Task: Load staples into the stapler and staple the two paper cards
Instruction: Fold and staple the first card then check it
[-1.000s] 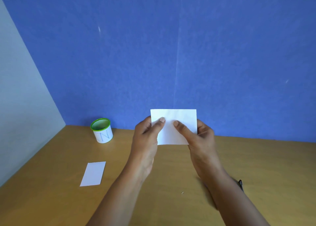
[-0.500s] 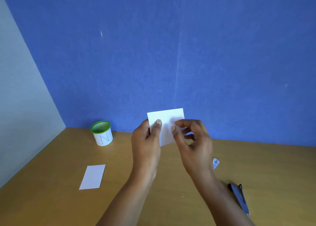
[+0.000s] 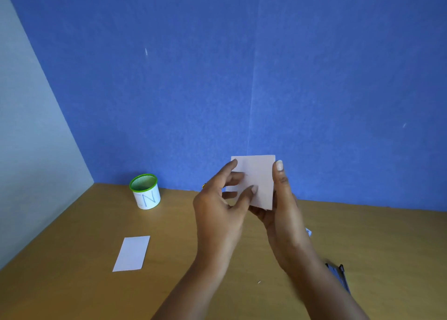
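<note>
Transfer of a white paper card (image 3: pixel 262 177), held upright above the wooden table (image 3: pixel 387 247).
The right hand (image 3: pixel 283 223) grips its right edge, probably to show its face. The left hand (image 3: pixel 217 210) is loose, fingertips touching it; half a second earlier it pinched the card. A second white card (image 3: pixel 131 253) lies near the left edge and the dark blue stapler (image 3: pixel 337 273) near the right.

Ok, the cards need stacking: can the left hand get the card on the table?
Likely yes: right hand grips the held card; only bare table lies between left hand and flat card.
</note>
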Motion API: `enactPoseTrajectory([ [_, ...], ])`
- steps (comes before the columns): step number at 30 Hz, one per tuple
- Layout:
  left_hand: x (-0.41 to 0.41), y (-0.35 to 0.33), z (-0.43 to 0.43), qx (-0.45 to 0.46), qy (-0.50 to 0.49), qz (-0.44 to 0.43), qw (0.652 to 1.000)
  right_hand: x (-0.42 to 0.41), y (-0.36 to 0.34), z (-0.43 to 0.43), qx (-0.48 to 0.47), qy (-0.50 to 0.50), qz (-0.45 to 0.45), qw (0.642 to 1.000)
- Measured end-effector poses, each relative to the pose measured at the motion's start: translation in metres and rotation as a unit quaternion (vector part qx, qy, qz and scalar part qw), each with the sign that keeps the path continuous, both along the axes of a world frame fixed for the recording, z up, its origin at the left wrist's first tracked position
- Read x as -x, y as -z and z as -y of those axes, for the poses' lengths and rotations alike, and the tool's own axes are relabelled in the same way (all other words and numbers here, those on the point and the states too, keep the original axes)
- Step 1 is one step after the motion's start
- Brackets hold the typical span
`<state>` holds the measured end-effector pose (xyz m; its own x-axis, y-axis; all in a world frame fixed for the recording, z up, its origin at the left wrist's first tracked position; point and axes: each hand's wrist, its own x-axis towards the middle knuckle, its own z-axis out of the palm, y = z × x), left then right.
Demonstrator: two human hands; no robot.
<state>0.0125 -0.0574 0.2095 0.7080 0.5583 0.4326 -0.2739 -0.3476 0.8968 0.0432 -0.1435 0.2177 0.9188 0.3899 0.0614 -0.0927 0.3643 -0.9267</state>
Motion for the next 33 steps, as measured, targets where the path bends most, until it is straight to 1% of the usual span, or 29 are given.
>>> enactPoseTrajectory([
  [3, 0.000, 0.001, 0.000, -0.029, -0.013, 0.000, 0.999, 0.003, -0.006, 0.002, -0.032, -0.010, -0.032, 0.999],
  [7, 0.001, 0.002, -0.002, -0.051, -0.012, -0.001, 0.999, -0.001, -0.003, 0.002, -0.017, 0.024, -0.078, 0.997],
  [13, 0.002, 0.005, -0.006, -0.042, 0.006, 0.018, 0.999, -0.005, 0.001, 0.004, 0.008, 0.055, -0.069, 0.996],
  [17, 0.001, 0.006, -0.007, -0.013, 0.000, 0.035, 0.999, -0.006, 0.003, 0.004, 0.016, 0.073, -0.063, 0.995],
  [21, 0.000, 0.009, -0.011, -0.001, -0.036, 0.043, 0.998, -0.006, 0.003, 0.005, 0.018, 0.082, -0.065, 0.994],
  [23, -0.001, 0.010, -0.013, 0.028, -0.045, 0.045, 0.998, -0.006, 0.003, 0.005, 0.014, 0.085, -0.069, 0.994],
  [25, -0.002, 0.009, -0.016, 0.074, -0.035, 0.043, 0.996, -0.005, 0.003, 0.005, 0.012, 0.085, -0.071, 0.994],
  [27, -0.002, 0.009, -0.017, 0.128, -0.002, 0.044, 0.991, -0.005, 0.003, 0.005, 0.017, 0.089, -0.071, 0.993],
  [28, -0.002, 0.008, -0.018, 0.140, 0.010, 0.044, 0.989, -0.006, 0.003, 0.004, 0.019, 0.092, -0.072, 0.993],
  [33, -0.002, 0.009, -0.019, 0.138, 0.020, 0.048, 0.989, -0.005, 0.002, 0.003, 0.022, 0.100, -0.071, 0.992],
])
